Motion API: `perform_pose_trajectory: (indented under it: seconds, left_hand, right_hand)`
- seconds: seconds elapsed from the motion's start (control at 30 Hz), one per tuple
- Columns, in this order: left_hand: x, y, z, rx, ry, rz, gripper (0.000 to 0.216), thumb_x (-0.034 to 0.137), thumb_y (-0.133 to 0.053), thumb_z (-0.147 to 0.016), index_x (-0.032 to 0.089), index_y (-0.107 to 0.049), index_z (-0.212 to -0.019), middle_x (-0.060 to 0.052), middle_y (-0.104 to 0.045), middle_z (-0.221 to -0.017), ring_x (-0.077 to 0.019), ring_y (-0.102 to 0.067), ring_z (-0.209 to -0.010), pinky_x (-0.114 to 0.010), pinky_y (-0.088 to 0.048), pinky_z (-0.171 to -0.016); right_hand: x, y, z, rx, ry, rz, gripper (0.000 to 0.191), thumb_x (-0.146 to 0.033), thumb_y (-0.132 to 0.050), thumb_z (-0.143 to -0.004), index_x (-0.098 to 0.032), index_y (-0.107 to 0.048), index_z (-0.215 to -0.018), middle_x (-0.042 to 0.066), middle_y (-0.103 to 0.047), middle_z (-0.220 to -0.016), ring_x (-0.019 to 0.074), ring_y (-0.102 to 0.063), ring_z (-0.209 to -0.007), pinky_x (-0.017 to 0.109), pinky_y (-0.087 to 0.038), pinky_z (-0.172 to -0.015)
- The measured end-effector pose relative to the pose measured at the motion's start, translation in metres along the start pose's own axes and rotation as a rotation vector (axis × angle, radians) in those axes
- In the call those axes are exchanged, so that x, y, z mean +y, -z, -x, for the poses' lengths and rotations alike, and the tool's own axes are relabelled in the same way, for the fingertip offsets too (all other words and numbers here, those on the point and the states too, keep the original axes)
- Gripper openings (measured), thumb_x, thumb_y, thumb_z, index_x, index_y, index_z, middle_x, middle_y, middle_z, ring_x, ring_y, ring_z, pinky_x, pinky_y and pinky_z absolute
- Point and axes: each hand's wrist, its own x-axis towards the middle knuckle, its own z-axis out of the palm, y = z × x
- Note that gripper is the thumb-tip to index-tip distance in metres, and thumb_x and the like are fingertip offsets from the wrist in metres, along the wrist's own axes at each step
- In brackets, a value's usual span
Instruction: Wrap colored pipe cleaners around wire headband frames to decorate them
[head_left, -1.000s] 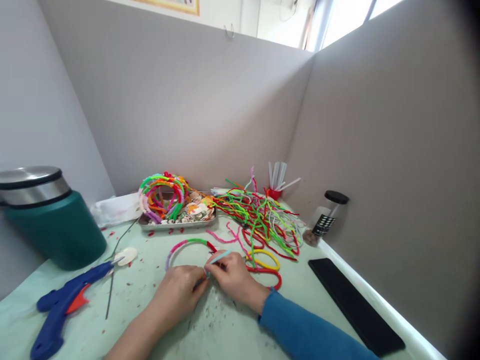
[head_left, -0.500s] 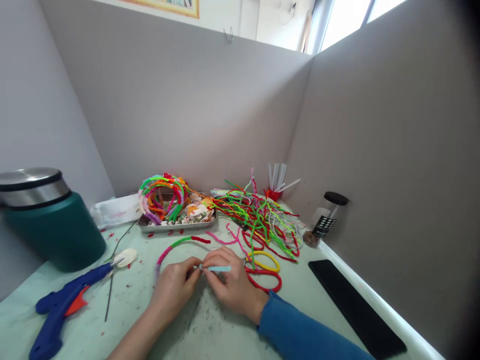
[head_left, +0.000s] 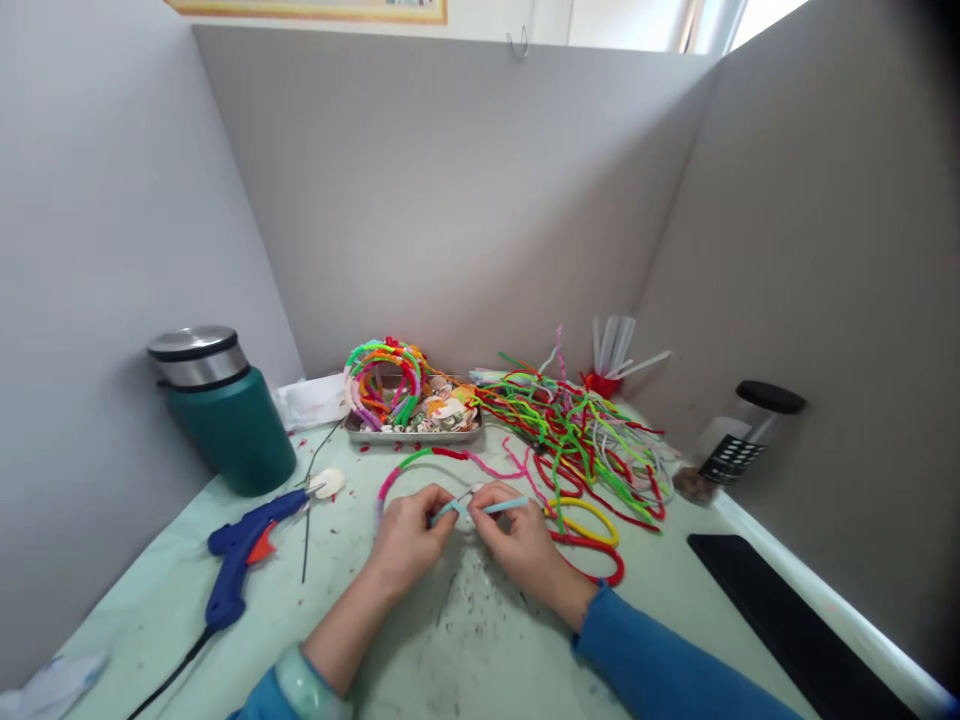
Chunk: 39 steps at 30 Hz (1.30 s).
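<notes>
My left hand (head_left: 414,535) and my right hand (head_left: 516,540) meet above the table, fingers pinched close together. Between them runs a light blue pipe cleaner (head_left: 507,505), one part showing at the left fingertips and another lying across the right fingers. It crosses a thin band at the fingertips; the fingers hide the exact contact. Behind my hands curves a band wrapped in red, green, pink and purple pipe cleaner (head_left: 431,453), its left end running down behind the left hand. Red-handled scissors (head_left: 619,568) and a yellow loop (head_left: 611,525) lie beside the right hand.
A blue glue gun (head_left: 244,555) and a teal flask (head_left: 232,425) stand at left. Behind are a metal tray (head_left: 416,437) of wrapped rings and cutouts, and a heap of pipe cleaners (head_left: 577,430). At right are a jar (head_left: 731,450) and a black strip (head_left: 787,620).
The camera view has turned left, shifting everything rightward in the picture. A light blue piece now shows at my left fingertips too, and the fingertips are slightly farther apart.
</notes>
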Motion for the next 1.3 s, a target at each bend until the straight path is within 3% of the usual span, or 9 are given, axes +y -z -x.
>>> perform_pose_trajectory:
  seconds: [0.4,0.77,1.0,1.17,1.3]
  left_hand:
    - [0.003,0.002,0.002,0.018,-0.081,-0.028,0.030,0.041,-0.049,-0.078,0.016,-0.062,-0.068,0.003,-0.052,-0.054,-0.0099,-0.040,-0.051,-0.021,-0.028,-0.050]
    - [0.006,0.003,0.005,0.077,-0.211,-0.275,0.022,0.028,-0.048,-0.078,0.018,-0.061,-0.065,-0.001,-0.061,-0.060,-0.0119,-0.051,-0.055,-0.022,-0.032,-0.054]
    - [0.004,0.003,0.008,-0.074,-0.339,-0.402,0.020,0.023,-0.047,-0.080,0.019,-0.064,-0.073,-0.004,-0.066,-0.070,-0.0159,-0.060,-0.067,-0.024,-0.035,-0.059]
    - [0.005,-0.001,0.009,-0.154,-0.340,-0.425,0.020,0.024,-0.047,-0.081,0.019,-0.066,-0.077,-0.005,-0.068,-0.073,-0.0178,-0.061,-0.071,-0.025,-0.036,-0.061]
    - [0.003,-0.002,0.008,-0.152,-0.253,-0.332,0.019,0.026,-0.049,-0.080,0.020,-0.067,-0.079,-0.005,-0.068,-0.075,-0.0182,-0.060,-0.072,-0.025,-0.036,-0.063]
  right_hand:
    - [0.002,-0.001,-0.001,-0.051,-0.145,0.048,0.012,-0.016,-0.051,-0.077,-0.016,-0.061,-0.070,0.001,-0.060,-0.068,0.0137,-0.055,-0.065,0.023,-0.041,-0.060]
    - [0.021,-0.003,0.000,-0.022,-0.286,-0.067,0.023,-0.034,-0.052,-0.080,-0.015,-0.061,-0.072,0.001,-0.057,-0.064,0.0138,-0.051,-0.060,0.022,-0.040,-0.054]
    - [0.026,-0.001,-0.002,-0.027,-0.368,-0.034,0.030,-0.037,-0.055,-0.077,-0.014,-0.056,-0.058,-0.002,-0.050,-0.052,0.0115,-0.045,-0.051,0.022,-0.034,-0.048]
    - [0.021,0.000,0.000,-0.029,-0.284,0.050,0.027,-0.034,-0.057,-0.078,-0.014,-0.058,-0.059,-0.001,-0.052,-0.054,0.0121,-0.046,-0.053,0.023,-0.035,-0.050]
    - [0.012,0.002,0.000,-0.019,-0.146,0.035,0.018,-0.026,-0.056,-0.080,-0.015,-0.063,-0.068,0.003,-0.060,-0.068,0.0144,-0.054,-0.066,0.024,-0.041,-0.062]
